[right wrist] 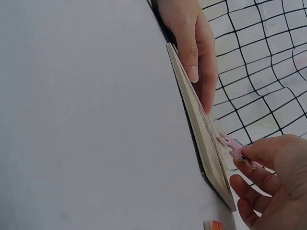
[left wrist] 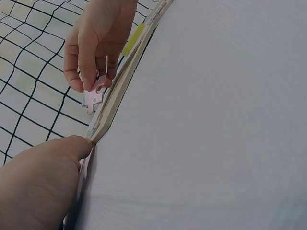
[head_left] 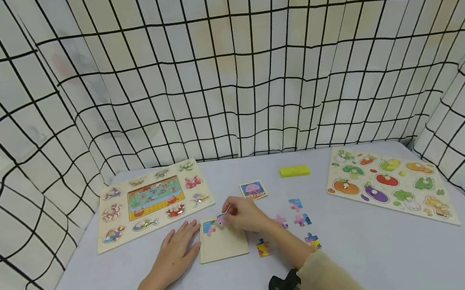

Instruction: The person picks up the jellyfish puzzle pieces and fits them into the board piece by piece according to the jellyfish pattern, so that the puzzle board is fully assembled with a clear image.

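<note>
My right hand pinches a pink jigsaw piece between thumb and fingers, over the upper part of a square wooden puzzle tray. One blue-and-pink piece lies in the tray's top left corner, just left of the held one. My left hand rests on the table with its fingers extended, thumb right at the tray's left edge. Right of the tray lie several loose pieces, among them a yellow-and-red piece and a blue-and-pink piece; my right forearm partly covers this group.
Behind the tray lies a small picture card with a pink sea creature. A sea-animal puzzle board is at the left, a vegetable puzzle board at the right. A yellow block sits at the back. Black-lined netting surrounds the table's far sides.
</note>
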`<move>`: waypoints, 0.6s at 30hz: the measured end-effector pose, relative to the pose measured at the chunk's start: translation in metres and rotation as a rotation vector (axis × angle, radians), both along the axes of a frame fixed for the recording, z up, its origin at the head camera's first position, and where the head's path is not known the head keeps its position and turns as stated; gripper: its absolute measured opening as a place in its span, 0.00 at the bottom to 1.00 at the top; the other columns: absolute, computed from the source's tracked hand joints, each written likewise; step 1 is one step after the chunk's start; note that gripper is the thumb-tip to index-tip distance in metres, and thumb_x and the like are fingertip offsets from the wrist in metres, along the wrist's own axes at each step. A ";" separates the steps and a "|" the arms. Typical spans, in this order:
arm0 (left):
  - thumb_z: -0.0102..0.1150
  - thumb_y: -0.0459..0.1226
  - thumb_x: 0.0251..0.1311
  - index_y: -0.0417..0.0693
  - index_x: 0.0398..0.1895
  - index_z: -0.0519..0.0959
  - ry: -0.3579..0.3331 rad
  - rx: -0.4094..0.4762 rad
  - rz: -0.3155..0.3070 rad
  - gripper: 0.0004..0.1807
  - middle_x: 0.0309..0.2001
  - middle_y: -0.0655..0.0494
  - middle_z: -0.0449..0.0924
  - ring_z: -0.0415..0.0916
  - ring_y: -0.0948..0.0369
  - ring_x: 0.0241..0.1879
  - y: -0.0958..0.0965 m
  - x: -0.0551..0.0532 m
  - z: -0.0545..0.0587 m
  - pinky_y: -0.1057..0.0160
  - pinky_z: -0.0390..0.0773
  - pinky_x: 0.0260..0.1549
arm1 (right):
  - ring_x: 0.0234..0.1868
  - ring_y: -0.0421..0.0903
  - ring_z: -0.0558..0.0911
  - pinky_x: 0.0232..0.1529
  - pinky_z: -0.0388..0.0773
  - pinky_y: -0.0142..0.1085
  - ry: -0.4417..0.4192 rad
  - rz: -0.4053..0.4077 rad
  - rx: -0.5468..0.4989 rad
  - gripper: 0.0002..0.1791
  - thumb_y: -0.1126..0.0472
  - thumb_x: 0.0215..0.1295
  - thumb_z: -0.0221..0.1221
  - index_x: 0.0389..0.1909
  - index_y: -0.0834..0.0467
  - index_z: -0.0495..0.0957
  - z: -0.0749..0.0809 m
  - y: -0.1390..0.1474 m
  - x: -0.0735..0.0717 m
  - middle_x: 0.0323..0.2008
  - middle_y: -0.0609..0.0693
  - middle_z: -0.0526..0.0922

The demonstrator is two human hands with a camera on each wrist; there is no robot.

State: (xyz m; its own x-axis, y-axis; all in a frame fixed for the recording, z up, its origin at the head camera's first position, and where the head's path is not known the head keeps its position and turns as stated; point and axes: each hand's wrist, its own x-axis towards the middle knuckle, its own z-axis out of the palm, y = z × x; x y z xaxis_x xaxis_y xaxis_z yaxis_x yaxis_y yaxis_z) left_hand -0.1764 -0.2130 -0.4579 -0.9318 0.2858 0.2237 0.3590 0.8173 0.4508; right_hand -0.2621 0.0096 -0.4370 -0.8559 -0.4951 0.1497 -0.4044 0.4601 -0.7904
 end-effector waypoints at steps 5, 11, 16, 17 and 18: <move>0.54 0.41 0.61 0.44 0.62 0.67 0.004 -0.003 0.001 0.26 0.65 0.49 0.62 0.52 0.50 0.67 0.000 -0.001 0.000 0.44 0.43 0.63 | 0.26 0.39 0.72 0.24 0.72 0.28 0.026 -0.024 0.014 0.04 0.65 0.57 0.61 0.32 0.54 0.75 -0.003 -0.005 0.002 0.25 0.43 0.76; 0.54 0.41 0.61 0.43 0.62 0.67 0.007 -0.007 0.003 0.26 0.65 0.49 0.62 0.52 0.50 0.67 0.001 -0.001 -0.001 0.43 0.43 0.63 | 0.24 0.38 0.72 0.22 0.72 0.27 0.024 -0.058 0.040 0.05 0.64 0.55 0.62 0.30 0.53 0.75 -0.004 -0.011 0.005 0.23 0.42 0.75; 0.54 0.41 0.61 0.43 0.62 0.67 0.006 -0.007 0.001 0.26 0.65 0.48 0.63 0.53 0.50 0.66 0.001 0.000 0.000 0.43 0.44 0.63 | 0.24 0.38 0.70 0.22 0.69 0.26 0.069 -0.083 0.079 0.06 0.63 0.53 0.64 0.28 0.53 0.75 -0.005 -0.012 0.006 0.22 0.42 0.73; 0.54 0.41 0.61 0.43 0.62 0.67 0.007 -0.007 0.001 0.26 0.65 0.48 0.63 0.53 0.50 0.66 0.001 0.000 0.000 0.43 0.44 0.63 | 0.25 0.38 0.69 0.23 0.68 0.26 0.083 -0.092 0.090 0.06 0.62 0.53 0.64 0.27 0.53 0.75 -0.006 -0.012 0.006 0.21 0.42 0.73; 0.55 0.41 0.61 0.43 0.62 0.67 0.008 -0.008 0.001 0.26 0.65 0.48 0.63 0.53 0.50 0.66 0.001 0.000 0.000 0.43 0.44 0.63 | 0.26 0.38 0.69 0.25 0.68 0.26 0.100 -0.097 0.098 0.07 0.61 0.52 0.65 0.27 0.53 0.75 -0.006 -0.012 0.006 0.21 0.42 0.72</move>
